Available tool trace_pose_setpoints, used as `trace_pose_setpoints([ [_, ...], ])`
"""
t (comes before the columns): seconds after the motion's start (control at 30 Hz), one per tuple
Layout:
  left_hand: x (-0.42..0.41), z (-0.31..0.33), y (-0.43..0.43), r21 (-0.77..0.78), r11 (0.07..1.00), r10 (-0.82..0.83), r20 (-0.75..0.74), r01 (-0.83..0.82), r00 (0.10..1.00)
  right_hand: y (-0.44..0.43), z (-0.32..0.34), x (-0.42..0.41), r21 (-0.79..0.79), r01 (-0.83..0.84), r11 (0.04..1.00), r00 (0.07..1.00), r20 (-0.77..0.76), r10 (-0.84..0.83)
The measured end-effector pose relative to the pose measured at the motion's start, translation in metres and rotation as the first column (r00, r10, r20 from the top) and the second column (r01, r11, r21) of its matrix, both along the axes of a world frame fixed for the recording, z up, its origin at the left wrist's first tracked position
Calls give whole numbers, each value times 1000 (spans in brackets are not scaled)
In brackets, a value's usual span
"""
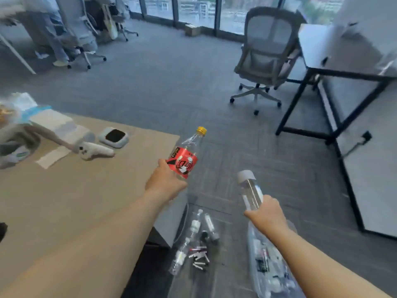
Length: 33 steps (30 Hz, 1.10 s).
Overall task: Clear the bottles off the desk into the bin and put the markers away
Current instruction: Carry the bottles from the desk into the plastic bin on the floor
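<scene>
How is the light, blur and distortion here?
Head view: the red-labelled bottle in the left hand and the clear bottle in the right hand are fairly sharp; the edges smear, worst at the upper-left chairs; the white desk looks bent by the wide lens; soft daylight from the windows.

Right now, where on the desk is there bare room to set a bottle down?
Bare: the wide desk stretch between the left hand and the white controller. Crowded: its far left end, with controller, square pad and paper pile.
</scene>
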<state>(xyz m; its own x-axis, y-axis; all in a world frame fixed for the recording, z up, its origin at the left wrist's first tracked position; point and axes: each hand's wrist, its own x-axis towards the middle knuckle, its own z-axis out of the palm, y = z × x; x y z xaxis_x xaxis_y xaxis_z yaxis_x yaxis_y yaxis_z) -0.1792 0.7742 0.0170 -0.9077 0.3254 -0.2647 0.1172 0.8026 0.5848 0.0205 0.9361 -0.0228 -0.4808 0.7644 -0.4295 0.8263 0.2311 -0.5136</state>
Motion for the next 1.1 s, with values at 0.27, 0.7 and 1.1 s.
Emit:
trace_pose_setpoints([
  [0.27,208,-120,165,-63,895,-398,334,441,854,44,-81,283,-136,487,863,834,366,-413],
  [0.7,238,-194,158,-223,933,-161,446,284,880,141,-176,272,-192,368,910,908,285,-307],
  [1.1,291,-259,183,-257,961,78,618,107,782,78,-220,336,-396,365,843,882,436,-177],
])
